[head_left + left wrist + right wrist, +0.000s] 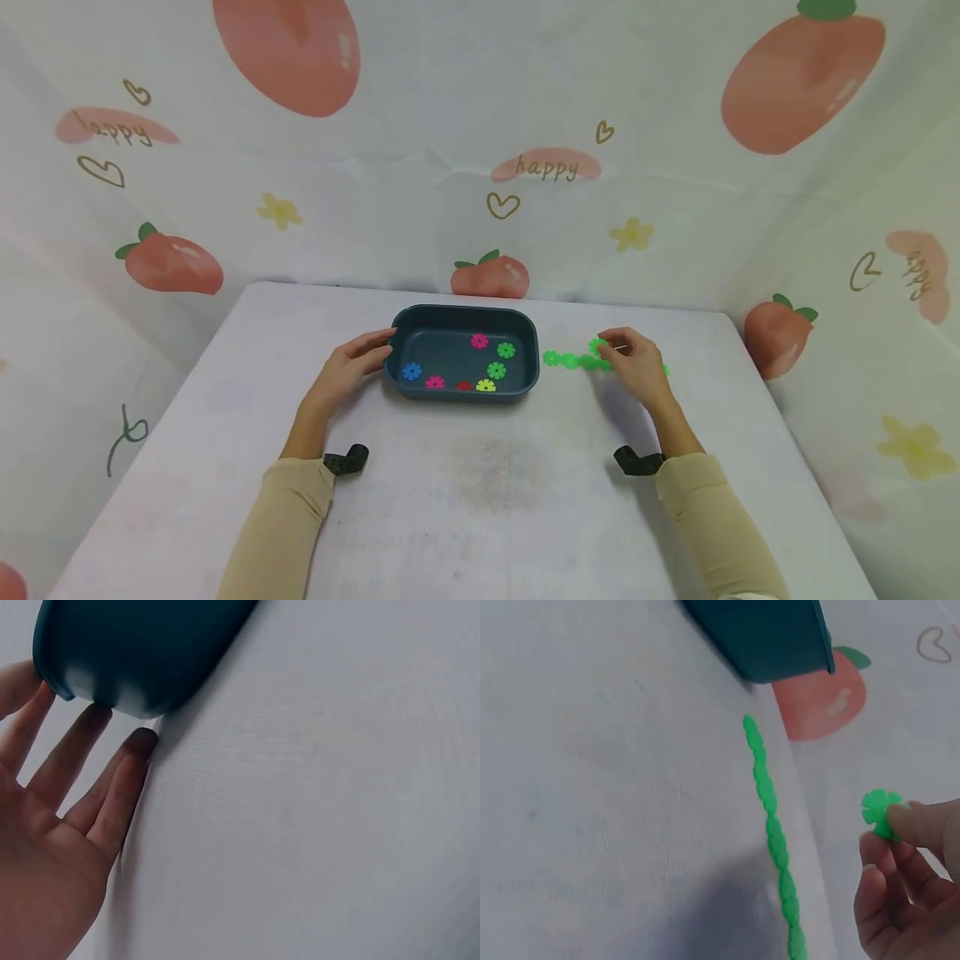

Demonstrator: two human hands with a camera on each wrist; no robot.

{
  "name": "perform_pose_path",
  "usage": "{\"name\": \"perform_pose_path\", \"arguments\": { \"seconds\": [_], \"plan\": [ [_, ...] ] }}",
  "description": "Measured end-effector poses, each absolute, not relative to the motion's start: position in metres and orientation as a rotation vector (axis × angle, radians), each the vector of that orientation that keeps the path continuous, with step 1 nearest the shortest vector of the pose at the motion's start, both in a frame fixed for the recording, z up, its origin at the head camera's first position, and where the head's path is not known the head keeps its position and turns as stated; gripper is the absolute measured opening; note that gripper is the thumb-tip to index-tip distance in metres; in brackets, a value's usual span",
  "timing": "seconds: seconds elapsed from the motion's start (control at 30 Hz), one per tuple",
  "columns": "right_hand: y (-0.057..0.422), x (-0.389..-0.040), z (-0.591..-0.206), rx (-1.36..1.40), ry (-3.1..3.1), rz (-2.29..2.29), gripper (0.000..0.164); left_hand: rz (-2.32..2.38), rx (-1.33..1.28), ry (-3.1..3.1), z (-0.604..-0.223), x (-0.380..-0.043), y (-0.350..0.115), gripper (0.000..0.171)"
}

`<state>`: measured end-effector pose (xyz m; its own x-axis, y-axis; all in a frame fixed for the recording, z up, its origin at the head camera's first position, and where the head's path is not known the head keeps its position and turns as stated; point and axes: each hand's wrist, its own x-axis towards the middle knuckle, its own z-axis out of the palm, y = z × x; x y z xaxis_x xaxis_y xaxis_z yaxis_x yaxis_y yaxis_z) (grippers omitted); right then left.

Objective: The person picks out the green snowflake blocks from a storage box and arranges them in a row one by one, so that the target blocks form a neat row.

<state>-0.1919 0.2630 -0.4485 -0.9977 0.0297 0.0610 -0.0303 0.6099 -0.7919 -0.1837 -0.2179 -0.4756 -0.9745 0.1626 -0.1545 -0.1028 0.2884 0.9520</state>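
Note:
A dark teal plastic bin (462, 397) sits near the back of the white table. Along its left end my left hand (337, 379) rests straight fingers, fingertips right at the outer wall (142, 652). To the right of the bin, my right hand (639, 371) pinches a green notched plastic disc (877, 808) between thumb and fingers, raised over the table. Below it, a row of matching green discs (572, 361) lies flat in a line leading from beside the bin to the right, partly hidden by that hand in the head view.
Inside the bin are a blue disc (412, 371), a yellow disc (486, 385), a red disc (465, 386), two pink ones and two green ones. Behind the table (420, 500) hangs a white cloth (405, 217) printed with fruit. Black wrist mounts (348, 460) stick out at both cuffs.

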Motion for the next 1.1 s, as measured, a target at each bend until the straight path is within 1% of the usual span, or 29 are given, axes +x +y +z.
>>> {"name": "perform_pose_path", "arguments": {
  "seconds": [0.3,0.47,0.87,1.1],
  "plan": [
    [0.285,-0.186,-0.451,-0.098,-2.700,1.434,0.030,1.761,0.050,2.298,-0.480,-0.184,-0.220,0.058],
    [0.298,-0.183,-0.449,-0.132,-2.683,1.451,0.032,1.754,0.049,2.309,-0.479,-0.183,-0.221,0.057],
    [0.326,-0.181,-0.450,-0.307,-2.683,1.412,0.037,1.777,0.043,2.290,-0.478,-0.185,-0.220,0.057],
    [0.341,-0.178,-0.459,-0.383,-2.696,1.289,0.036,1.781,0.044,2.292,-0.478,-0.183,-0.220,0.055]
  ]
}}
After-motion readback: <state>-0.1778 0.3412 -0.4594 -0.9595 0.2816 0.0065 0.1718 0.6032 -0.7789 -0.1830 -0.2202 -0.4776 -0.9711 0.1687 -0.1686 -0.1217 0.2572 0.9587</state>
